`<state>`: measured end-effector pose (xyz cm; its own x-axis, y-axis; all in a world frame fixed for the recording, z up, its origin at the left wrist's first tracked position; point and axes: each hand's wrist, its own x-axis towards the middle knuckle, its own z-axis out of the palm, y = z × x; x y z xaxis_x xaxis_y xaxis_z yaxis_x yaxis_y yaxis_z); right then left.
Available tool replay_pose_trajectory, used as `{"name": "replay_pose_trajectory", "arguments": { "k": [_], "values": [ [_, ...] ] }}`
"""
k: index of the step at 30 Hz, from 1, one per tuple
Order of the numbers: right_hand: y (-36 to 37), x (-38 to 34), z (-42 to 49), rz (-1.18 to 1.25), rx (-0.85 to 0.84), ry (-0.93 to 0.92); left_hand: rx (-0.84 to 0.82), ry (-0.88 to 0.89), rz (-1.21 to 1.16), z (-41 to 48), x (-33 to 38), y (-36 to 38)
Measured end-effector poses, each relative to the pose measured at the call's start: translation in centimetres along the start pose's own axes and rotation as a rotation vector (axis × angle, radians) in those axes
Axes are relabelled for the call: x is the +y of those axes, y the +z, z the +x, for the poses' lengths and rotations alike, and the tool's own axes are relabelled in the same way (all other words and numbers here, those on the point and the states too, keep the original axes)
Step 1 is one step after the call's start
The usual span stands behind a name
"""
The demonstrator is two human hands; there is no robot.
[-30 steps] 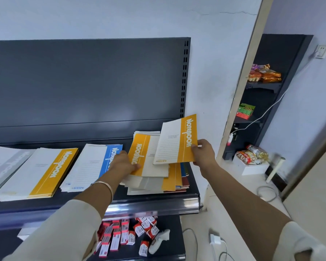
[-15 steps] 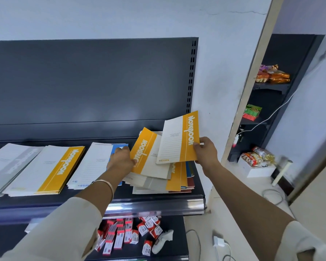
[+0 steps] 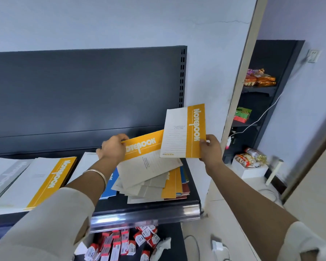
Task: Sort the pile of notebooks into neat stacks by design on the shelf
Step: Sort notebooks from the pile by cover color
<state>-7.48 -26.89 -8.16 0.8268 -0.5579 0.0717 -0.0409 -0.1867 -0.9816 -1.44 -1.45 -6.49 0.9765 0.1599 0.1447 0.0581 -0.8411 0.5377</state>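
yellow notebook (image 3: 184, 131) upright in right grip (image 3: 211, 150), second notebook (image 3: 146, 162) in left grip (image 3: 112, 149)

Both arms stretched forward. The left hand (image 3: 113, 147), a bangle (image 3: 97, 173) on its wrist, pinched the tilted notebook (image 3: 145, 147) at its top edge. The right hand (image 3: 210, 149) gripped the upright notebook (image 3: 184, 132), fingers apparently curled behind it.

We read "Notebook" on upright yellow notebook (image 3: 183, 131), "A5" at its lower corner; same word on tilted yellow notebook (image 3: 145, 147), yellow stack (image 3: 51, 178); faintly on grey stack (image 3: 6, 176).
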Motion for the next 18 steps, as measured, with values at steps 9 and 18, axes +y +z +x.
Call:
{"name": "replay_pose_trajectory", "arguments": {
  "k": [9, 18],
  "values": [
    [-2.5, 0.8, 0.5, -0.032, 0.025, 0.069, -0.11, 0.158, 0.098, 0.5, 4.8, 4.3],
    [-3.3, 2.9, 0.6, -0.123, -0.01, 0.205, -0.39, 0.509, 0.309, -1.6, 6.1, 8.3]
  ]
}}
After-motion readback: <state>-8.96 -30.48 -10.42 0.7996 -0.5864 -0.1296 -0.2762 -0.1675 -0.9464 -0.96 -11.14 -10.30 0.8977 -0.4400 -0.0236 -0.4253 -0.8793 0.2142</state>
